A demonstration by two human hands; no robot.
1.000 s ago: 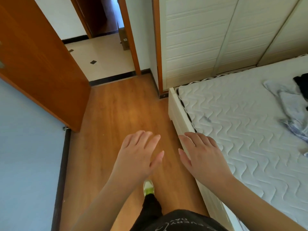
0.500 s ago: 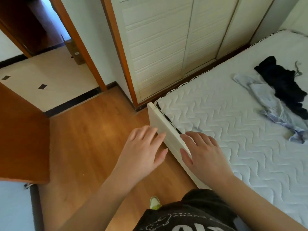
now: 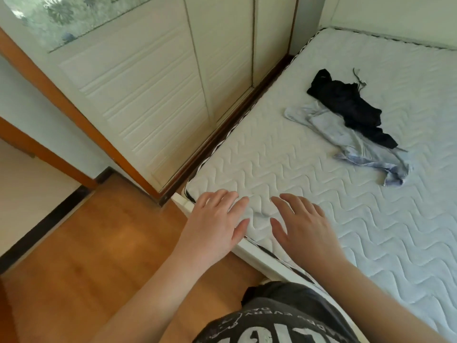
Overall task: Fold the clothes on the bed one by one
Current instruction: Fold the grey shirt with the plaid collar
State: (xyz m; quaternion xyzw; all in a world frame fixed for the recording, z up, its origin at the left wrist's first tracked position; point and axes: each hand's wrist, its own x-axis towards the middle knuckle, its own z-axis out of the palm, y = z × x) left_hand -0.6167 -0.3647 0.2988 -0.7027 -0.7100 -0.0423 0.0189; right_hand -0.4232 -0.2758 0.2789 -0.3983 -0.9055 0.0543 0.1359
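Note:
Two crumpled garments lie on the bed's white quilted mattress (image 3: pixel 309 174), towards its far side. A black garment (image 3: pixel 346 105) with a thin cord at its top partly overlaps a light blue garment (image 3: pixel 351 142). My left hand (image 3: pixel 212 226) hovers with straight, spread fingers over the near corner of the mattress. Beside it, my right hand (image 3: pixel 301 226) is held out the same way, palm down. Both hands hold nothing and are well short of the clothes.
A cream wardrobe (image 3: pixel 160 90) with sliding doors stands close along the bed's left side. Wooden floor (image 3: pixel 86 263) lies to my left, with an orange door frame (image 3: pixel 49 149) and a doorway beyond. The white bed frame (image 3: pixel 257 256) runs under my hands.
The view has swung right from the doorway towards the bed. Both hands now hover over the mattress corner instead of the floor, and the two garments have come fully into sight.

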